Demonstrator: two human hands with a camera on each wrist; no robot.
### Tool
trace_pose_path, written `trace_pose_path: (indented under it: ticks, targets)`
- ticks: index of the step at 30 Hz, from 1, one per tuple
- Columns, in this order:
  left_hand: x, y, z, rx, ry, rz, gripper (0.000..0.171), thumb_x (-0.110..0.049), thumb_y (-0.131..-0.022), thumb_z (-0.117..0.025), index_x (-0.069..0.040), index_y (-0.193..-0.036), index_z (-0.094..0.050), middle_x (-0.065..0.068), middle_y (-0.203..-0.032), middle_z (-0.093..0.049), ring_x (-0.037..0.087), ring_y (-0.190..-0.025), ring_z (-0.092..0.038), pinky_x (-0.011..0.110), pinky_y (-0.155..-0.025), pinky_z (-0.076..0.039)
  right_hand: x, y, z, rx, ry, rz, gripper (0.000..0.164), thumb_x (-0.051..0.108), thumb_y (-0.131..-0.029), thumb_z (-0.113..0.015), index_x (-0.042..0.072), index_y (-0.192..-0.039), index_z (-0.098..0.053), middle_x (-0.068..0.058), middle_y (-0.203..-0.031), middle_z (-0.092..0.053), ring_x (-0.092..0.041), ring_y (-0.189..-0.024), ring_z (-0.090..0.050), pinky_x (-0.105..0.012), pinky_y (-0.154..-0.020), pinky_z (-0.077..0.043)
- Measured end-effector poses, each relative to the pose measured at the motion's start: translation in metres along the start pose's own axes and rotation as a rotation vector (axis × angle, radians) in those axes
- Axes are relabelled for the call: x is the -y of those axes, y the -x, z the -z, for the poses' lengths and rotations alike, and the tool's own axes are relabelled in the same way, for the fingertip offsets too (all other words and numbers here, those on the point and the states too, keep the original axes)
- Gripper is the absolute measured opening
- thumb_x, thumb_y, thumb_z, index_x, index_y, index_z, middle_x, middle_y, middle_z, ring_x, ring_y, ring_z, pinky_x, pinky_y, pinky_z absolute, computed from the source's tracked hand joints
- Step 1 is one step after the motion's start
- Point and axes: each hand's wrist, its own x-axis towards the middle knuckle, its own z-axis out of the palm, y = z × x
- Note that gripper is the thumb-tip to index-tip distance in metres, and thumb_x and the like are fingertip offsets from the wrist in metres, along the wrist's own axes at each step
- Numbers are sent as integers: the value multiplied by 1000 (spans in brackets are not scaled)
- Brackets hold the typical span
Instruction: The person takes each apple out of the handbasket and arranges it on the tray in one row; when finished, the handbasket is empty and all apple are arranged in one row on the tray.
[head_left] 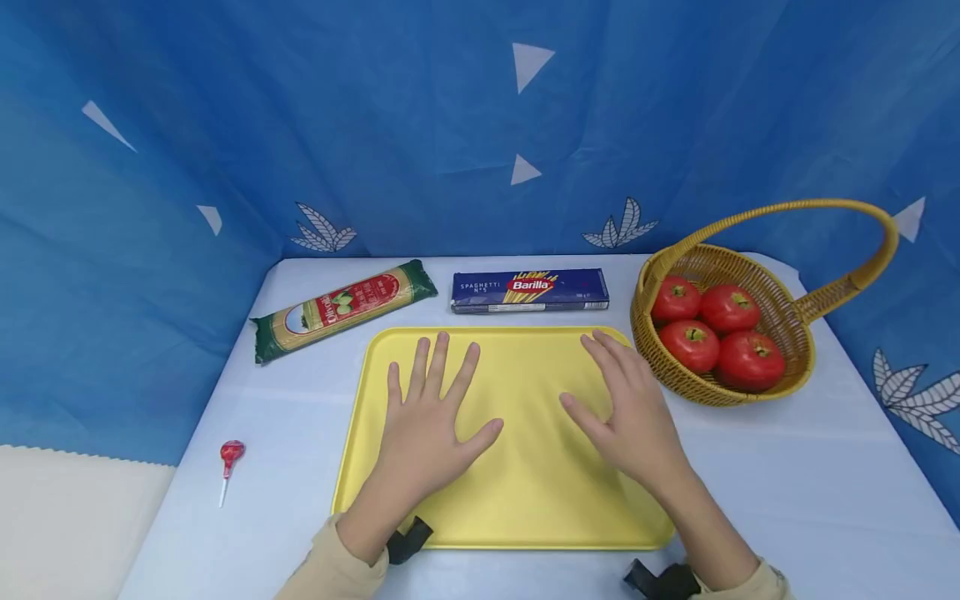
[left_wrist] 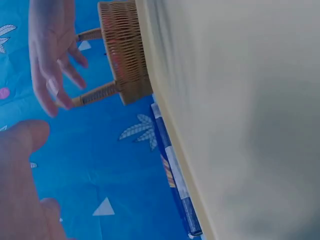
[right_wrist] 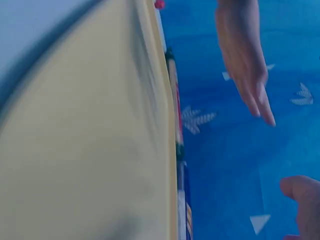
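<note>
Over the left part of a yellow tray (head_left: 525,508), my left hand (head_left: 427,433) is spread with its fingers straight and holds nothing. My right hand (head_left: 637,417) hovers above the tray's right side, fingers extended and thumb apart, also holding nothing. Both wrist views show the hands raised above the tray surface. Beyond the tray lies a blue Barilla spaghetti box (head_left: 529,292). A green-ended pack of spaghetti (head_left: 345,310) lies slanted at the back left. Nearest to the right hand is a wicker basket (head_left: 806,358) containing several red tomatoes (head_left: 750,360).
A red lollipop (head_left: 232,454) with a white stick lies on the white table (head_left: 285,467), left of the tray. The basket's tall handle (head_left: 862,217) arches up at the right. Blue patterned cloth (head_left: 420,108) hangs behind the table and at its sides.
</note>
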Motion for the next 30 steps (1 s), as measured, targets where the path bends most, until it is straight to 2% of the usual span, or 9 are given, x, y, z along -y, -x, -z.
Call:
trace_pose_path:
  ticks: [6,10,12,15,20,24,30]
  targets:
    - [25,21,4,68,122,30,101,-77,-85,-52,-36,-158,5,-1,-168,11,24,-156,11,61,-123,-2,-35,0,32,-58,-38,-94,73,30,-87,-74,15,-150,-42,-15,-152,-43,-41,-136,-39,-68,-104,-34]
    - [51,36,4,122,186,110,110,-73,-82,-62,-32,-159,6,2,-169,10,26,-156,13,63,-122,-3,-63,-4,53,-52,-9,-179,74,27,-89,-73,15,-153,-37,-18,-154,-39,-43,-138,-35,-73,-102,-34]
    - [65,44,1,149,209,163,114,-72,-80,-65,-31,-159,6,5,-169,8,30,-156,11,66,-121,-4,-78,-8,61,-28,14,-219,76,28,-89,-73,14,-154,-35,-20,-154,-37,-45,-138,-34,-77,-96,-37]
    - [86,54,-2,186,249,239,121,-72,-76,-69,-28,-160,6,11,-169,4,37,-155,6,70,-118,-5,-97,-15,69,27,37,-252,79,28,-89,-73,11,-155,-32,-25,-152,-35,-49,-135,-36,-78,-88,-41]
    - [112,68,-9,247,311,312,133,-77,-68,-71,-22,-160,7,18,-168,3,44,-153,4,74,-115,-4,-119,-27,75,165,47,-302,83,34,-92,-70,6,-156,-25,-30,-151,-32,-53,-135,-33,-78,-93,-38]
    - [122,75,-16,312,307,325,143,-82,-61,-71,-14,-160,6,22,-166,-1,47,-152,1,76,-114,-6,-131,-37,76,291,63,-342,88,40,-91,-70,5,-157,-22,-32,-152,-31,-54,-136,-30,-78,-96,-36]
    - [128,81,-19,431,334,330,154,-80,-50,-79,-8,-160,2,21,-167,-3,48,-151,1,76,-114,-2,-140,-48,75,440,124,-389,96,44,-88,-73,2,-156,-21,-35,-148,-34,-57,-131,-33,-77,-96,-38]
